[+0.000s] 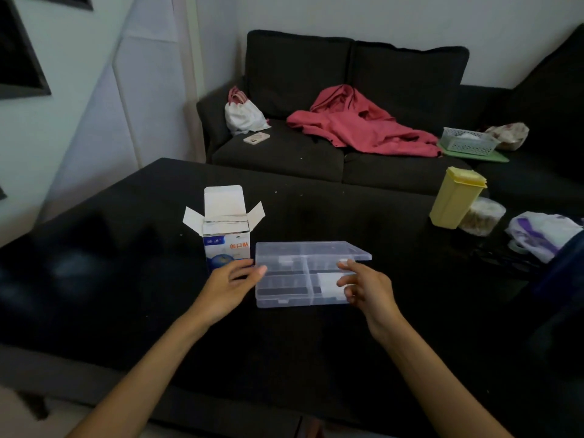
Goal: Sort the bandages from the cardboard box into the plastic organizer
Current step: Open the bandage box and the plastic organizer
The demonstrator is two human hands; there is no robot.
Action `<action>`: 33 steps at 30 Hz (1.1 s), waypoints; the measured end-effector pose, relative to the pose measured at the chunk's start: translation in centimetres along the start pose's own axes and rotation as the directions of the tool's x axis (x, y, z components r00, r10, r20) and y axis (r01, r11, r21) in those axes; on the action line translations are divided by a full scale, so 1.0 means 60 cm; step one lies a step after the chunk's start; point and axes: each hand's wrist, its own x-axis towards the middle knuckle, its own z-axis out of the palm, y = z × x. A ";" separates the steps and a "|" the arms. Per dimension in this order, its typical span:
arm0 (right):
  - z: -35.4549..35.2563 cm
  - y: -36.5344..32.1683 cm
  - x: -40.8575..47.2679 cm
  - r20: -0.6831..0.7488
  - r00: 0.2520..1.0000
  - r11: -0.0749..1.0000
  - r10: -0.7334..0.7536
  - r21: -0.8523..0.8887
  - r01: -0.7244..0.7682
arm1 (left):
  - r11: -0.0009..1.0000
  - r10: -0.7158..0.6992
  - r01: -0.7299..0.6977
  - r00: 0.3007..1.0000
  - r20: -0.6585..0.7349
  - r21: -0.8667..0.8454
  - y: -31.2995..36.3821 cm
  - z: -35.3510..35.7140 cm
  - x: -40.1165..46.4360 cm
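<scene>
Hands (232, 284) (363, 287) flank plastic organizer (294, 279) beside open cardboard box (226, 230).

One view only, from a wide-angle camera worn on the person's head, looking forward and down across a dark table (316, 358). Both forearms enter from the bottom edge, and the left hand (229, 287) and right hand (366, 287) meet just below the frame's centre, close to the lens. The table fills the lower half; a dark sofa (347, 90) lies farther off across the upper half. Lines bend toward the frame's edges, as at the wall in the upper left.
</scene>
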 end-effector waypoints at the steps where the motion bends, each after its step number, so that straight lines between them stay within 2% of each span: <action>1: 0.001 -0.003 0.000 0.009 0.999 0.999 -0.038 -0.003 0.038 | 1.000 -0.001 0.001 0.999 0.043 -0.014 0.002 0.002 0.000; 5: 0.001 -0.016 0.009 -0.002 0.976 0.976 -0.218 -0.015 0.218 | 1.000 0.010 -0.011 0.999 0.031 0.017 -0.004 0.006 0.009; 9: 0.006 -0.038 0.053 0.081 0.961 0.964 -0.264 0.039 0.262 | 0.998 -0.022 0.022 1.000 0.005 -0.061 -0.011 0.014 0.020; 11: 0.013 -0.040 0.091 0.089 0.965 0.958 -0.248 -0.123 0.258 | 0.996 -0.039 0.040 0.999 0.005 -0.084 -0.014 0.015 0.027; 13: 0.021 -0.018 0.126 0.093 0.977 0.877 -0.194 -0.431 0.215 | 0.990 -0.075 0.078 0.997 0.037 -0.117 -0.023 0.013 0.034; 15: 0.019 0.002 0.132 0.105 0.989 0.794 -0.107 -0.590 0.149 | 0.984 -0.101 0.109 0.993 0.065 -0.142 -0.023 0.010 0.035; 18: 0.007 0.013 0.124 0.112 0.985 0.804 -0.127 -0.570 0.169 | 0.975 -0.147 0.163 0.983 0.111 -0.150 -0.018 0.005 0.036; 20: -0.005 0.013 0.126 0.053 0.985 0.803 -0.163 -0.573 0.164 | 0.969 -0.172 0.193 0.975 0.144 -0.153 -0.016 0.005 0.036; 22: -0.015 0.014 0.133 -0.007 0.995 0.829 -0.102 -0.553 0.081 | 0.968 -0.185 0.207 0.971 0.148 -0.145 -0.017 0.007 0.036; 25: -0.017 0.027 0.143 0.023 1.000 0.842 -0.015 -0.539 0.025 | 0.972 -0.196 0.214 0.967 0.163 -0.100 -0.021 0.016 0.030; 30: -0.007 0.034 0.152 -0.003 0.998 0.871 -0.065 -0.489 0.056 | 0.982 -0.179 0.185 0.973 0.144 -0.032 -0.028 0.012 0.016; 32: 0.000 0.023 0.150 -0.052 0.991 0.826 -0.126 -0.558 0.075 | 0.980 -0.198 0.198 0.973 0.120 0.016 -0.023 -0.007 0.020; 33: 0.009 0.014 0.146 -0.062 0.981 0.786 -0.183 -0.609 0.109 | 0.977 -0.213 0.212 0.976 0.056 0.020 -0.020 -0.021 0.022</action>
